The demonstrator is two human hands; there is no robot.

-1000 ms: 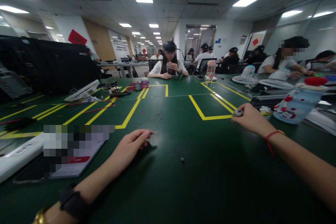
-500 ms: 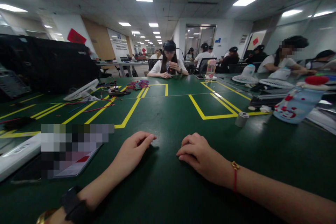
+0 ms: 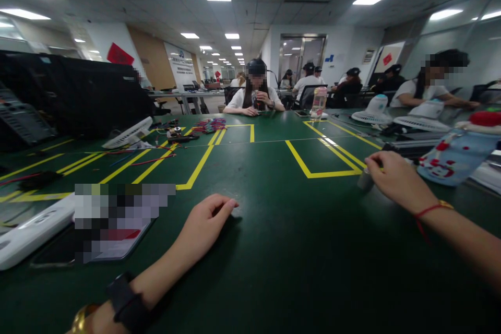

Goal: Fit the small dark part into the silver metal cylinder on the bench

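My left hand (image 3: 207, 219) rests on the green table (image 3: 274, 250), fingers loosely stretched forward and holding nothing; a black watch and a gold bangle sit on its wrist. My right hand (image 3: 395, 180), with a red cord at the wrist, reaches out to the right. Its fingers are closed together on the top of a small metal cylinder (image 3: 365, 181) that stands just past the corner of a yellow taped rectangle (image 3: 309, 173).
A blurred card and a white device (image 3: 31, 232) lie at my left. A blue patterned bottle (image 3: 456, 156) lies at the right, with white fans (image 3: 371, 112) behind it. Wires and a fan (image 3: 127, 134) sit far left. Other people work at the far side.
My right hand left the cylinder, came back to the table middle beside my left hand, then returned to the cylinder. The small black speck on the table is no longer seen.
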